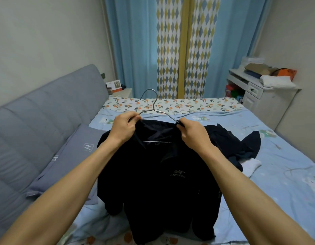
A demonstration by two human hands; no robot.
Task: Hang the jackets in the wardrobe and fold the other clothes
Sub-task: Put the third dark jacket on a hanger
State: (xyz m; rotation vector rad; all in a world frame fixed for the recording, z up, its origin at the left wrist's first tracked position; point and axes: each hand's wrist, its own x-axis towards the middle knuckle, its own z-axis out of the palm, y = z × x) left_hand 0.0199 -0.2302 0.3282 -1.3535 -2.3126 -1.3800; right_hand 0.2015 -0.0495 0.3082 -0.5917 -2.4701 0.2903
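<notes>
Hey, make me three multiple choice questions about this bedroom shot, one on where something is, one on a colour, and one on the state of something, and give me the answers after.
1. Where does the white folded cloth lie?
A. on the bed, beside the dark clothes pile
B. on the grey pillow
C. on the floor

2. What colour is the jacket being held?
A. red
B. very dark, near black
C. yellow

3. What is the state of the wire hanger?
A. hooked on a rail
B. lying bare on the bed
C. set inside the jacket's collar, hook sticking up

Answers:
1. A, it rests on the bed sheet at the edge of the dark clothes pile.
2. B, the fabric reads almost black.
3. C, the left hand and right hand each keep a grip on the collar, with the hook above them.
</notes>
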